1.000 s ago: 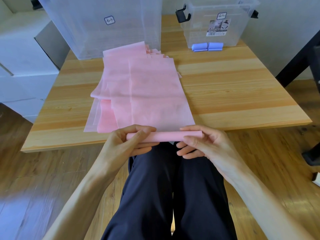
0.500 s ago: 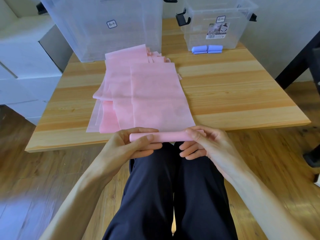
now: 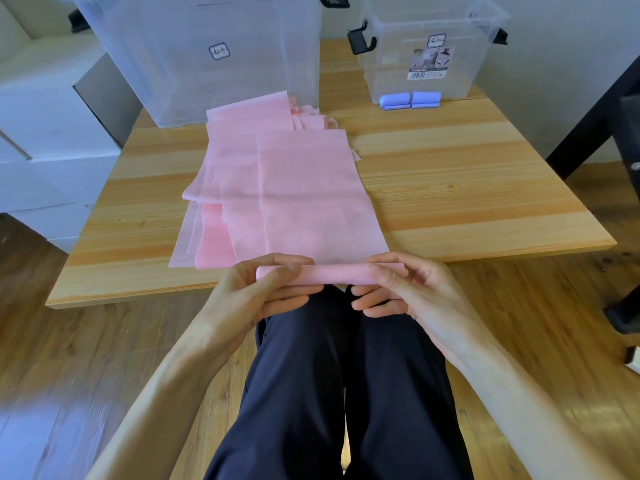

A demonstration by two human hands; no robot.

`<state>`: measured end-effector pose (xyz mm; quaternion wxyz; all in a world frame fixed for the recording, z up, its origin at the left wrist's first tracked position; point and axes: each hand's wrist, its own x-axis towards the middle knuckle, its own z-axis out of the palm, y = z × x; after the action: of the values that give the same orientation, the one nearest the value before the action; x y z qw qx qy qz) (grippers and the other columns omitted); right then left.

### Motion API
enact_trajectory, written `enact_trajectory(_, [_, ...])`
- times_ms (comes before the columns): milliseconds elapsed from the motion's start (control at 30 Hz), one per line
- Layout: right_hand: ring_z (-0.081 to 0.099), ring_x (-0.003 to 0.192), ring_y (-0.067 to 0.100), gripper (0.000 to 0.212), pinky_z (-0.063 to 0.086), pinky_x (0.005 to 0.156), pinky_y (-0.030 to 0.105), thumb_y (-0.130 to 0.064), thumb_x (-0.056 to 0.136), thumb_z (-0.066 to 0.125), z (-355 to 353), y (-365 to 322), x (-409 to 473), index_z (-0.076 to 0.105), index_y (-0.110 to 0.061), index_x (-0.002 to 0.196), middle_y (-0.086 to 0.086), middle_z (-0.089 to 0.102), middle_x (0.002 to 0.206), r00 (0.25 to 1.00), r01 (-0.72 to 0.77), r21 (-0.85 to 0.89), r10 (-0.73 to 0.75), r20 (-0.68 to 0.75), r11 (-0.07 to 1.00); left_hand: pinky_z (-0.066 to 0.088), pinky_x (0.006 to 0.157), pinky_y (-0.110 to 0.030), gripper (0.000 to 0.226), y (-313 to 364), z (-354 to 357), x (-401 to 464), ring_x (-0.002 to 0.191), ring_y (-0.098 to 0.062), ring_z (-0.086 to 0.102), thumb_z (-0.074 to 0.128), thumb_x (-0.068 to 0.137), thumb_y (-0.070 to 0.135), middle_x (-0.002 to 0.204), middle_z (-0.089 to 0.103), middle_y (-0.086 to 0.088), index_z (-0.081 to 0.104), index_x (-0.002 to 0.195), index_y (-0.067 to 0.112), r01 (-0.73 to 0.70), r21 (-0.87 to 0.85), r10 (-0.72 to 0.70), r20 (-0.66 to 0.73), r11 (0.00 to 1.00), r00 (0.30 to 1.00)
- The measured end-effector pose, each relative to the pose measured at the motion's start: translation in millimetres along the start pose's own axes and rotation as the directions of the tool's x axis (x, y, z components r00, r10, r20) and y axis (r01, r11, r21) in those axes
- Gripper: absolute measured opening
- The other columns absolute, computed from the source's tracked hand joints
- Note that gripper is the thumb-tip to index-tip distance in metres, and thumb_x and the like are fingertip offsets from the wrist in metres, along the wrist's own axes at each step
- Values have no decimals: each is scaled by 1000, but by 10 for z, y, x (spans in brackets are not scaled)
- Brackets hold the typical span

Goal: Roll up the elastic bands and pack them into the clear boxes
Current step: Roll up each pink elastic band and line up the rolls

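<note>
Fingers [image 3: 384, 277] of both hands curled round pink roll [image 3: 332, 274] at near bench [image 3: 485, 209] edge | roll thicker than a second ago | rolling under way, boxes [image 3: 426, 57] unfilled

Your work surface: a light wooden table [image 3: 467, 188]. On it, a fanned pile of flat pink elastic bands [image 3: 277, 181] at centre, reaching the near edge; behind them a large clear box [image 3: 207, 57]; far right, a smaller clear box [image 3: 426, 53] with two rolled blue bands [image 3: 410, 99] in front of it.
</note>
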<state>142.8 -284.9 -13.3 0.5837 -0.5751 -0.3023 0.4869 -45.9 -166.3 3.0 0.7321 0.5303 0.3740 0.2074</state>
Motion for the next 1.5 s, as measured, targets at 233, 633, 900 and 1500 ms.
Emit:
enact_trajectory(233, [75, 84, 32, 33, 60, 69, 29, -23, 83, 68, -37, 19, -4, 68, -4, 109, 17, 75, 94, 1000, -8, 8, 8, 29, 1000, 58, 75, -19, 35, 9, -4, -20, 98, -19, 74, 57, 85, 32, 101, 77, -9, 72, 110, 11, -5, 43, 5, 4, 999, 1000])
enact_trajectory(633, [74, 86, 33, 30, 61, 72, 31, -25, 85, 65, -35, 4, -6, 69, -2, 104, 19, 75, 93, 1000, 7, 7, -7, 13, 1000, 57, 80, -18, 29, -51, -30, -17, 103, -16, 71, 64, 80, 32, 106, 76, -5, 78, 100, 18, -82, 91, 87, -42, 992, 995])
enact_trajectory(900, [75, 77, 32, 29, 60, 64, 28, -25, 83, 67, -4, -17, -17, 70, -5, 103, 17, 76, 85, 1000, -5, -26, 4, -7, 1000, 58, 80, -21, 27, -55, -53, -25, 101, -20, 73, 69, 78, 25, 104, 76, -3, 77, 101, 16, -88, 64, 90, -36, 994, 995])
enact_trajectory(1500, [75, 79, 31, 27, 61, 67, 29, -16, 83, 70, 18, -22, 6, 70, -7, 108, 16, 76, 89, 1000, 11, -34, -12, -7, 999, 58, 75, -20, 25, -35, -28, -8, 97, -18, 73, 68, 75, 30, 104, 76, -2, 79, 93, 16, -77, 47, 82, -100, 996, 992])
